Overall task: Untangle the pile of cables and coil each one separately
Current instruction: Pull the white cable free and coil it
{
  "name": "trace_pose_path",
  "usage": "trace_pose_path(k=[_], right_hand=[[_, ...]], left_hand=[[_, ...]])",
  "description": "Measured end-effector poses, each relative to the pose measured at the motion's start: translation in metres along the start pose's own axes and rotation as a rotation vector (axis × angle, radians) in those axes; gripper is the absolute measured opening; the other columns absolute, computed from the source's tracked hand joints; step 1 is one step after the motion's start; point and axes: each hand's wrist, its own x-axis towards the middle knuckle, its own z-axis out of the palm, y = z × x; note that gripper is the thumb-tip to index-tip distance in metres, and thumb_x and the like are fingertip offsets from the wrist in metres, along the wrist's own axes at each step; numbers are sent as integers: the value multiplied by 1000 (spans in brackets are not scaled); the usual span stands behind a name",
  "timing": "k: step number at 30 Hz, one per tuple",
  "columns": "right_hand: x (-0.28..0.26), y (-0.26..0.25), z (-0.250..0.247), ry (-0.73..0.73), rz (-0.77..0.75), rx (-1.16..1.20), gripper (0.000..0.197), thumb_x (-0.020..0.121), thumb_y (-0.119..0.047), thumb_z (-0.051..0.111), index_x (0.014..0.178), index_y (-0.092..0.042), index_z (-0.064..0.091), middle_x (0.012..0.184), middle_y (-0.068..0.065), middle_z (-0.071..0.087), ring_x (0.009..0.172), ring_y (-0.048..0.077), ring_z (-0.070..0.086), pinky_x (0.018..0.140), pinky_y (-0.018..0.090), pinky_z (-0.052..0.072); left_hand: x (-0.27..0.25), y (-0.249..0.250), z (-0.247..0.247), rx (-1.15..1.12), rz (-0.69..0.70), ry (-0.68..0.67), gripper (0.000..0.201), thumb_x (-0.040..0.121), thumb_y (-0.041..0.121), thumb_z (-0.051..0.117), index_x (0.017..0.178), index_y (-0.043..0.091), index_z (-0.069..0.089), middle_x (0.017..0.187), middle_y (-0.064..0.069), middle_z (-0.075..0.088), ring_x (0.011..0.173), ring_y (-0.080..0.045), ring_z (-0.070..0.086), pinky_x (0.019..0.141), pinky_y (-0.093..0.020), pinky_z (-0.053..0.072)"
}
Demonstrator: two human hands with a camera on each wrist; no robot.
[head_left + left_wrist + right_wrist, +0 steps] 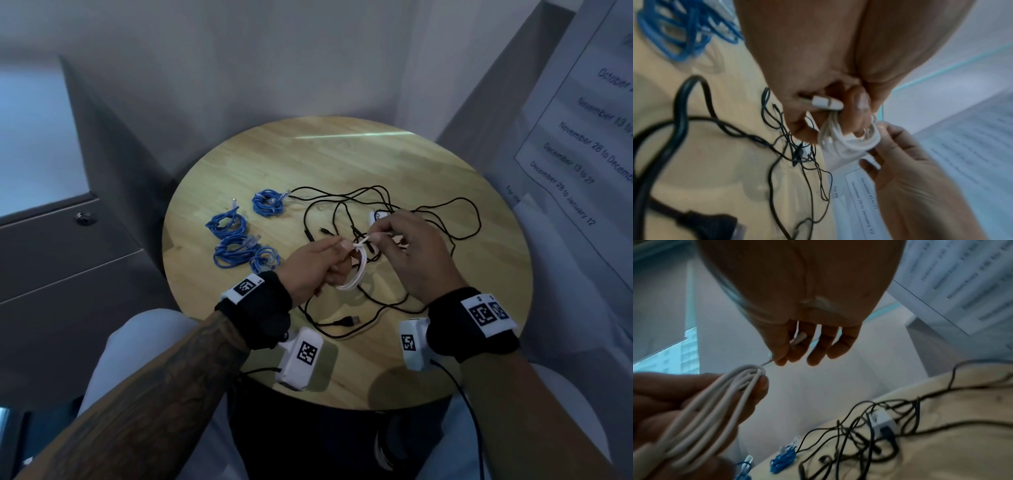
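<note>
Together, your hands worked above the round wooden table (342,144). Your left hand (313,265) gripped the coiled white cable (354,274), fingers curled round its loops, while your right hand (411,251) pinched the cable's free end between thumb and forefinger, other fingers loosely spread. Beneath them lay the tangled black cables (394,205). Four coiled blue cables (233,240) sat on the table to the left.

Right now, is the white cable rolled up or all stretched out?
Rolled up. The white cable hangs in loops from the left hand, while the right hand pinches its loose end.
</note>
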Motion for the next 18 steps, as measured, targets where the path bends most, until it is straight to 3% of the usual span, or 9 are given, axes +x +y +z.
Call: trace_pose_path(k=[3, 7, 10, 12, 14, 16, 18], right_hand=[[0, 1, 13, -70, 145, 125, 7, 96, -17, 63, 95, -20, 70, 94, -4, 57, 88, 8, 53, 75, 14, 40], [0, -2, 24, -94, 365, 379, 10, 97, -16, 63, 100, -16, 73, 95, 4, 72, 88, 14, 66, 76, 23, 52], [-2, -8, 24, -85, 482, 524, 11, 98, -15, 62, 100, -13, 73, 89, 1, 75, 76, 4, 68, 63, 15, 49], [-3, -9, 24, -98, 553, 586, 11, 98, -18, 61, 100, -14, 72, 82, -3, 74, 70, 6, 67, 62, 21, 48], [-4, -9, 25, -105, 595, 656, 10, 99, -20, 60, 98, -16, 69, 76, -6, 70, 66, 7, 61, 62, 26, 44], [-5, -11, 25, -134, 596, 726, 8, 96, -22, 65, 103, -17, 64, 76, -7, 67, 64, 6, 58, 61, 24, 42], [-6, -12, 25, -186, 580, 759, 25, 90, -17, 72, 111, -17, 57, 79, -4, 69, 64, 4, 59, 58, 19, 43]], left_hand=[[1, -3, -3, -13, 47, 77, 24, 106, 16, 37, 86, 6, 48, 64, 2, 31, 55, -9, 26, 53, -22, 22], [2, -3, -8, 43, 74, 162, 24, 103, 16, 45, 96, 0, 61, 67, -6, 51, 59, -18, 48, 57, -29, 40], [1, -2, -8, 156, 75, 214, 24, 101, 20, 51, 95, 5, 69, 77, -9, 61, 69, -16, 60, 63, -31, 51], [1, -2, -7, 209, 82, 240, 23, 100, 21, 54, 96, 6, 71, 79, -9, 64, 71, -13, 62, 64, -31, 53], [2, -3, -8, 296, 129, 266, 24, 99, 20, 55, 95, 5, 72, 81, -10, 68, 73, -14, 62, 66, -33, 54], [5, -4, -10, 419, 201, 291, 25, 99, 19, 55, 96, 3, 73, 84, -13, 70, 73, -13, 61, 69, -31, 52], [5, -4, -10, 499, 267, 283, 19, 98, 14, 56, 99, 5, 72, 85, -11, 70, 72, -8, 60, 68, -23, 50]])
